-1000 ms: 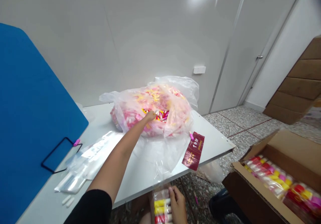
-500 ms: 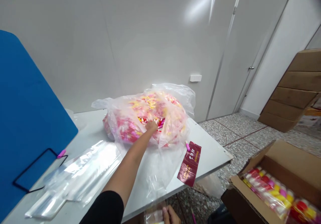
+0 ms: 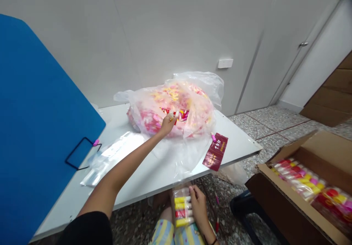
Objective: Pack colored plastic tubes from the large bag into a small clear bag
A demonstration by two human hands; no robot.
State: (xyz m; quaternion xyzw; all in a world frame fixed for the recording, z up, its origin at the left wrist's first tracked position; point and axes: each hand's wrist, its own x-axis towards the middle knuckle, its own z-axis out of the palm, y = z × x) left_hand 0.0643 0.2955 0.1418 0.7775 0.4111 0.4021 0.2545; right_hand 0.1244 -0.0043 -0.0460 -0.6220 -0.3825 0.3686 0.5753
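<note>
My left hand is closed around small plastic tubes with white ends, just above the opening of a large clear plastic bag. Red, pink, yellow and white tubes fill that bag. Low in front of the table edge, my right hand grips a clear plastic pouch by its right side. Yellow and red tubes with white ends lie stacked crosswise inside the pouch. Its upper end reaches up against the table edge. The exact kind of tube cannot be made out.
Flat clear pouches lie left on the table, by a blue board with a black wire stand. A maroon printed card and a pink tube are on the right. An open carton holds filled packs.
My left hand has risen out of the bag opening with tubes in its fingers. My right hand and the filled pouch have come further into view as the camera tilted down.
</note>
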